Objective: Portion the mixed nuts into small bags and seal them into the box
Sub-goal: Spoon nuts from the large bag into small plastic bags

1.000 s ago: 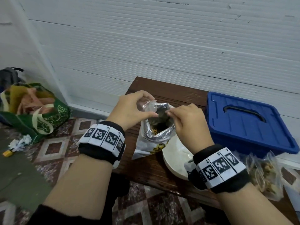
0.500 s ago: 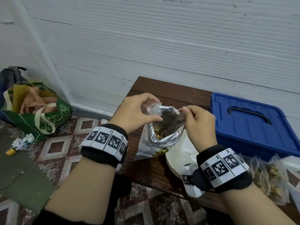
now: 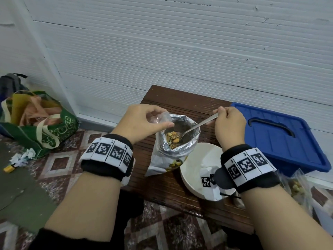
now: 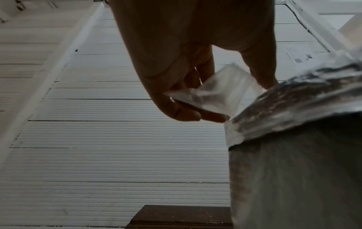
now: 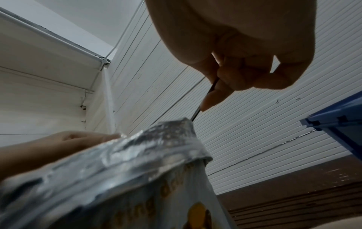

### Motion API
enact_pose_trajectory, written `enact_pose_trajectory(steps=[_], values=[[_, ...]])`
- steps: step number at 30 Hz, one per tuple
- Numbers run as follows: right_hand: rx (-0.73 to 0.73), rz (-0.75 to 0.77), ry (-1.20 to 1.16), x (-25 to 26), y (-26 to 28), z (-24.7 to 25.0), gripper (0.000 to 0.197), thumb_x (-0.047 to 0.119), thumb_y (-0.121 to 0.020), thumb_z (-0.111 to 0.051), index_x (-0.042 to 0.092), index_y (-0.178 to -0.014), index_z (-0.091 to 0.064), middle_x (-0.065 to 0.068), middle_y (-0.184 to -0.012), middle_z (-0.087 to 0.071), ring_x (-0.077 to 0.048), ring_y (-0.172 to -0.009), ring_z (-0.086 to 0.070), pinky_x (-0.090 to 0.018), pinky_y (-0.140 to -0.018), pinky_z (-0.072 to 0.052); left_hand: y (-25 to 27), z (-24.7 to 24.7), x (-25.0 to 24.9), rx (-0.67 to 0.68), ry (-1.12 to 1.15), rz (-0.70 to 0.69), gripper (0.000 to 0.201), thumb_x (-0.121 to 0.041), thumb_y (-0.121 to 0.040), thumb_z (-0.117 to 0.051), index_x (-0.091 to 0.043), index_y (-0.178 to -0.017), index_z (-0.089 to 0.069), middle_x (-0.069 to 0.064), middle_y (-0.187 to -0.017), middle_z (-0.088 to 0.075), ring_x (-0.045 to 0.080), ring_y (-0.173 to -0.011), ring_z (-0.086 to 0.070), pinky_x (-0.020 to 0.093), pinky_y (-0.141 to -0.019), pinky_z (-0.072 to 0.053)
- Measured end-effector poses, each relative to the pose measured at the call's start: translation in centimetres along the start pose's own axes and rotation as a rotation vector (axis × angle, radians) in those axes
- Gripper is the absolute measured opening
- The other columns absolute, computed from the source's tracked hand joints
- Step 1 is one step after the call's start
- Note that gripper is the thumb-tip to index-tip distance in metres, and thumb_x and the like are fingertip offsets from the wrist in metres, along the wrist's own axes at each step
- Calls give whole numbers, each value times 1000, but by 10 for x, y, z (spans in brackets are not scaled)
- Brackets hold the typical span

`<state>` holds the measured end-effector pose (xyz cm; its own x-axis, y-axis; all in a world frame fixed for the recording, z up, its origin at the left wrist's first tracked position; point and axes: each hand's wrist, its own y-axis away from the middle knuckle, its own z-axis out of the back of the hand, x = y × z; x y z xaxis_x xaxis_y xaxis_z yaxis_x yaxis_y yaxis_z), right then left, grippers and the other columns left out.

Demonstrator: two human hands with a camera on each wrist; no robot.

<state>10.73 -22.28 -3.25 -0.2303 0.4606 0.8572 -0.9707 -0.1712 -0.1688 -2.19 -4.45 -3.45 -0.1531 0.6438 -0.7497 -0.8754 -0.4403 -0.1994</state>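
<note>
A foil nut bag [image 3: 173, 152] [image 5: 125, 167] stands open on the brown table [image 3: 162, 188], mixed nuts [image 3: 173, 138] showing inside. My left hand [image 3: 144, 121] [image 4: 188, 93] pinches a small clear bag [image 3: 159, 119] [image 4: 221, 93] right at the foil bag's left rim. My right hand [image 3: 227, 121] [image 5: 235, 74] grips the handle of a metal spoon [image 3: 198, 124] whose bowl is loaded with nuts above the foil bag's mouth. The blue box [image 3: 277, 139] sits lid-on to the right.
A white bowl [image 3: 196, 165] with a crumpled paper sits beside the foil bag. Filled small bags [image 3: 297, 188] lie at the table's right edge. A green tote [image 3: 39, 123] and scraps rest on the tiled floor at left. The white wall stands close behind.
My right hand has drawn back to the right and up, lifting the spoon with nuts out of the foil bag. The left hand keeps its hold on the small bag at the rim.
</note>
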Motion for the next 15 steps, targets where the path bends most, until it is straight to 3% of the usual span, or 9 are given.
enact_pose_trajectory(steps=[3,8,11,12,15], values=[[-27,-34,-43,2,-6,4,29,22,-103,-36,9,-99,-62,6,-59,-60,6,-57,-49,-3,-52,-35,1,2,3,29,-7,17,52,-52,-63,-81,-30,-109,-70,-18,-91,-66,-3,-83,-58,7,-67,-41],[-81,-19,-62,10,-20,20,28,19,-102,-36,8,-98,-62,7,-60,-58,6,-54,-51,-9,-51,-36,1,2,2,48,12,-3,57,-53,-59,-80,-30,-110,-70,-19,-94,-66,-14,-82,-56,1,-66,-40],[-110,46,-40,13,-30,28,28,19,-101,-36,10,-95,-62,-5,-74,-67,-2,-56,-47,-19,-53,-36,1,2,1,56,22,-1,54,-49,-61,-82,-30,-110,-70,-17,-96,-67,-7,-87,-58,5,-72,-42],[-107,53,-37,14,-33,29,29,20,-101,-35,10,-95,-62,-7,-77,-68,-4,-56,-45,-19,-52,-36,1,2,1,57,20,-5,54,-49,-61,-82,-30,-110,-70,-17,-97,-67,-5,-89,-59,7,-74,-43],[-72,46,-22,19,-36,29,31,19,-101,-35,5,-99,-64,5,-61,-59,-4,-52,-47,-12,-47,-35,1,-1,-1,51,6,-28,55,-49,-60,-83,-29,-110,-70,-17,-99,-66,-7,-92,-58,6,-77,-44]])
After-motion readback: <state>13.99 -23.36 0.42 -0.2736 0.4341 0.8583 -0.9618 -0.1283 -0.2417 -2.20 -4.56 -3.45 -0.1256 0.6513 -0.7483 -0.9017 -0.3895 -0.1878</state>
